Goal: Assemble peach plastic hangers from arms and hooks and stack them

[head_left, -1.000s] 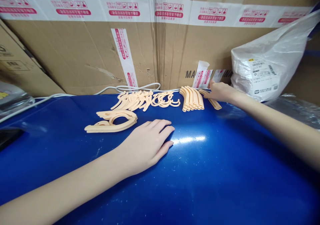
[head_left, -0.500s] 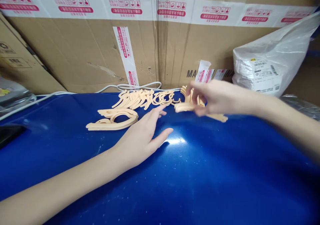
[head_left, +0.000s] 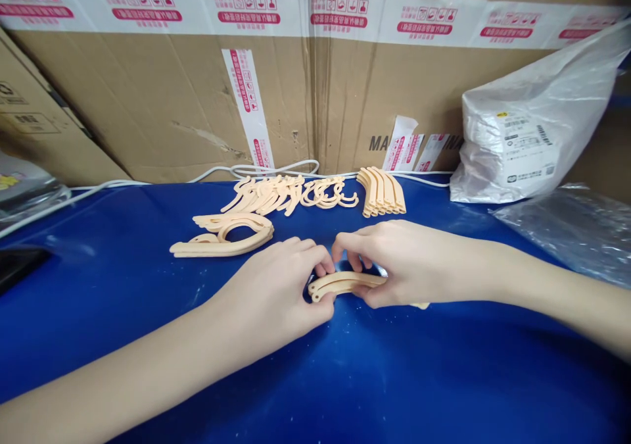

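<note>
Two curved beige plastic strips (head_left: 340,281), like the arms of a folding hanger, lie one against the other just above the blue surface. My right hand (head_left: 389,263) is closed on their right part, thumb below and fingers above. The thumb and fingers of my left hand (head_left: 293,286) close around their left end, where small round holes show. A pale tip sticks out under my right hand; what it belongs to is partly hidden. To the left rests a stack of folded beige hangers (head_left: 221,237).
Along the back lie a pile of beige curved arms (head_left: 266,195), several hooks (head_left: 328,193) and a neat row of arms (head_left: 382,191). Behind them stand a taped cardboard box (head_left: 187,102) and a white cable (head_left: 276,168). A plastic-wrapped package (head_left: 507,141) is at right.
My right hand has brought the beige strips down and nearer from beside the row of arms. My left hand has shifted slightly nearer and closed from spread fingers onto their left end.
</note>
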Demonstrator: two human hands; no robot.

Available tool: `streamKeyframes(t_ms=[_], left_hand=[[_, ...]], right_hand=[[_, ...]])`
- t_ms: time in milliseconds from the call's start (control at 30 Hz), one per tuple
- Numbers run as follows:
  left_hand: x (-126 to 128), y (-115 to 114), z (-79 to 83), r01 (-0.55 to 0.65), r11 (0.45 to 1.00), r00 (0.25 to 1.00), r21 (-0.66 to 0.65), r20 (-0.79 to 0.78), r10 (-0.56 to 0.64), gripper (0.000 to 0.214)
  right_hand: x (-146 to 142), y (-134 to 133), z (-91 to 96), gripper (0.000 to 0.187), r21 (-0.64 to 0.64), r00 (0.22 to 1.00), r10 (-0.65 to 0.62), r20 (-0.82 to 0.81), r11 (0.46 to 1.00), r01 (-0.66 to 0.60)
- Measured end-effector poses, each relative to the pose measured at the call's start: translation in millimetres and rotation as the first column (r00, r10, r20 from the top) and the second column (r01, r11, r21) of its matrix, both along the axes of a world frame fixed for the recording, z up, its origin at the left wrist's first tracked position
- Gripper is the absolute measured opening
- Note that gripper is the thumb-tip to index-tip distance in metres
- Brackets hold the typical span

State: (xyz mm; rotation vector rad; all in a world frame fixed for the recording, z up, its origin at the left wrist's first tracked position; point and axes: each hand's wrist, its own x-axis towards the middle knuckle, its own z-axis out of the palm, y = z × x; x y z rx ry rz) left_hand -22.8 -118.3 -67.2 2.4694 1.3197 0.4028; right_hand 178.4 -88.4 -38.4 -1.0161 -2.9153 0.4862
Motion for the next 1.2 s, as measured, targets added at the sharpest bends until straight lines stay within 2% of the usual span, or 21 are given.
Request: streamKeyframes(t_ms=[133,300,600,900,1200], left_hand=[[0,-2,3.9,-0.032,0.994,0.999,-0.101,-0.038,0.029,0.011],[-3,-8,8.0,-0.011,0.984,0.998,-0.177,-0.068,-0.001,0.012],[-1,-7,20.7,-0.063,0.95,0.991,-0.306,-0.128,0.025,0.017],[-6,-5,13.2,-0.053,0.959,0.994,-0.277,-0.105,0.025,0.02],[-9,-4,14.5,-0.023,0.97,0.992,-0.242,-0.122,-0.007,0.024]], right_hand=[[4,-2,1.8,0.011,-0.053,0.997,-0.009,0.072,0.999,0.013],[5,-4,3.3,0.018,-0.164,0.995,0.043,0.085,0.986,-0.029],[3,-1,4.4,0.023,-0.212,0.991,0.097,0.095,0.974,-0.074],[5,-3,2.4,0.021,-0.158,0.99,0.109,0.085,0.983,-0.095],[4,-4,1.2,0.026,-0.113,0.989,0.116,0.092,0.988,-0.106]])
